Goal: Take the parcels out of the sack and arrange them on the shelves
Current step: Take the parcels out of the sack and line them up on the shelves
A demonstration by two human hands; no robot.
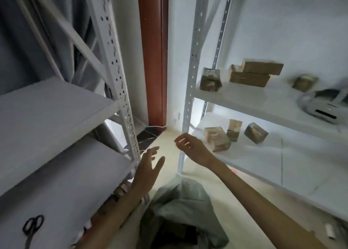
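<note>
Both hands empty, raised over the floor between 2 white racks. Left hand (147, 168): fingers straight and spread, palm turned inward, just beside the post of the left rack (56, 116). Right hand (190, 148): fingers loosely curled downward, holding nothing, in front of the post of the right rack (263, 101).

Sack (186, 207): grey-green, on the floor below the hands, mouth open; dark contents inside, too dim to identify.

Parcels, brown cardboard, all on the right rack. Upper shelf: 1 small box (210, 79) near the post, a stack of 2 flat boxes (253, 73) further in with a smaller one at its left end, 1 more small box (304, 83) well apart to the right, blurred. Lower shelf (301, 164): 3 small boxes (233, 133) near the post, 2 of them tilted.

A white device (323, 105) sits on the upper shelf at the right edge. Scissors (32, 226), black handles, lie on the left rack's lower shelf. A red-brown door frame (154, 60) stands in the corner between the racks.
</note>
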